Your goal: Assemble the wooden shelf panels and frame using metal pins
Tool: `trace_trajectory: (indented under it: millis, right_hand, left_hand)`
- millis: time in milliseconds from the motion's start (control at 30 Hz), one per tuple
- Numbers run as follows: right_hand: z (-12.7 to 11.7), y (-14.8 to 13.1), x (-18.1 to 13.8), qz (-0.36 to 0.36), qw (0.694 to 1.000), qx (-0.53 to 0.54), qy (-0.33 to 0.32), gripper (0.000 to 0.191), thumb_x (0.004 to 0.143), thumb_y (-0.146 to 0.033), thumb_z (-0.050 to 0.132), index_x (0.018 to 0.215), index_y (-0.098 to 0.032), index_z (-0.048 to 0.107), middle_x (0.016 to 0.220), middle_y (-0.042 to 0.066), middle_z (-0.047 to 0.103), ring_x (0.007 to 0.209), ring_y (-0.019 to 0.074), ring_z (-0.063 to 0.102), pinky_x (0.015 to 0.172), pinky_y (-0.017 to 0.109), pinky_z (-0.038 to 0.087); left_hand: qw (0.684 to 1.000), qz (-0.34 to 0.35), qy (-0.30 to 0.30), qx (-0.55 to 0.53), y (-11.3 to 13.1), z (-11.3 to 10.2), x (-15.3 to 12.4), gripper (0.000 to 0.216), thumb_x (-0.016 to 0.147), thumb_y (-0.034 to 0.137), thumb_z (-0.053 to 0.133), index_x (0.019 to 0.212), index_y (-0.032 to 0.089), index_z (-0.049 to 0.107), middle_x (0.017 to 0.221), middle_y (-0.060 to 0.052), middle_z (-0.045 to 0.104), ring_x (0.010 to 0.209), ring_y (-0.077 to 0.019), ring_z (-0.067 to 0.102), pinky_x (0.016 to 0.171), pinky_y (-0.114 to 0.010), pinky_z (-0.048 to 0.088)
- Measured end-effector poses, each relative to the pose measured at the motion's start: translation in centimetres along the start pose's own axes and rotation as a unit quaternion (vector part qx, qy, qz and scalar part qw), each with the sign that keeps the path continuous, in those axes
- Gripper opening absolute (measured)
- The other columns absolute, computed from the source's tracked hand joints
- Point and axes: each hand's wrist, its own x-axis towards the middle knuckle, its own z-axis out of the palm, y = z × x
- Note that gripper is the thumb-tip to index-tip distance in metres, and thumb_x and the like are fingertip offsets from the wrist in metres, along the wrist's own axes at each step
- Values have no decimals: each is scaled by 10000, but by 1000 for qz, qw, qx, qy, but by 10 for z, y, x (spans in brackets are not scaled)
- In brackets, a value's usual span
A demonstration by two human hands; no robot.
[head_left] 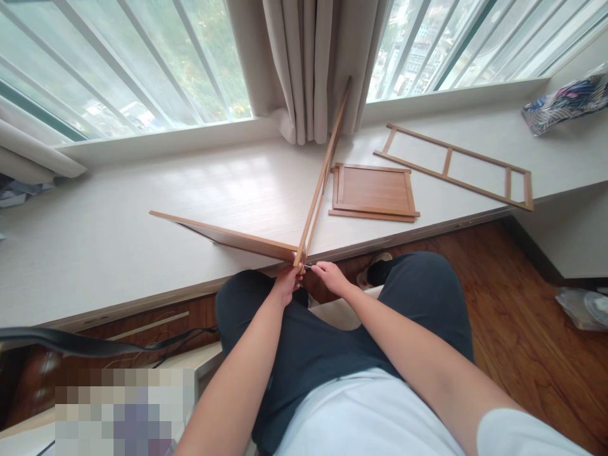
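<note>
My left hand (287, 282) is closed around the near end of a long wooden frame (316, 196) that stands on edge, reaching back toward the curtain. At that same corner, a wooden panel (228, 236) stands on edge and runs off to the left. My right hand (331, 277) is closed just right of the joint, pinching a thin silvery tool (308, 266) whose tip points at the wood. The tool's exact kind is too small to make out. My left fingertips are partly hidden behind the frame's end.
Two stacked wooden panels (373, 190) lie on the white sill top (118, 221), right of the upright frame. Farther right lies a ladder-like wooden frame (449, 161). A patterned bag (567, 101) rests at the far right. A black strap (95, 342) crosses the lower left.
</note>
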Motion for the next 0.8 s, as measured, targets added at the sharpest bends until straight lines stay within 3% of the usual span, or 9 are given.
trace_trajectory:
  millis: [133, 333, 600, 800]
  right_hand:
    - [4, 0, 3, 67, 992, 96, -39, 422, 853, -546, 548, 603, -233, 415, 508, -61, 387, 471, 116, 369, 490, 250, 287]
    - [3, -3, 2, 84, 986, 129, -58, 423, 826, -585, 538, 617, -241, 410, 510, -73, 387, 421, 109, 385, 454, 251, 320]
    - [1, 6, -2, 53, 994, 98, 2, 448, 808, -555, 625, 584, -213, 443, 547, -55, 414, 547, 107, 366, 526, 235, 286]
    - [-4, 25, -6, 100, 987, 127, 13, 470, 821, -644, 527, 613, -243, 400, 495, -71, 378, 439, 110, 363, 465, 252, 301]
  left_hand:
    - [1000, 3, 0, -1, -1, -1, 1, 355, 653, 439, 826, 843, 166, 702, 860, -70, 717, 650, -118, 548, 533, -210, 342]
    - [1000, -2, 3, -4, -1, -1, 1, 364, 646, 441, 841, 841, 167, 702, 859, -59, 717, 657, -115, 552, 537, -213, 345]
    - [1000, 2, -7, 2, 0, -1, -2, 362, 654, 446, 841, 843, 170, 704, 846, -52, 715, 657, -112, 557, 543, -209, 342]
    - [1000, 4, -8, -11, -3, -3, 2, 388, 654, 464, 849, 849, 167, 694, 838, -44, 709, 623, -94, 556, 536, -204, 354]
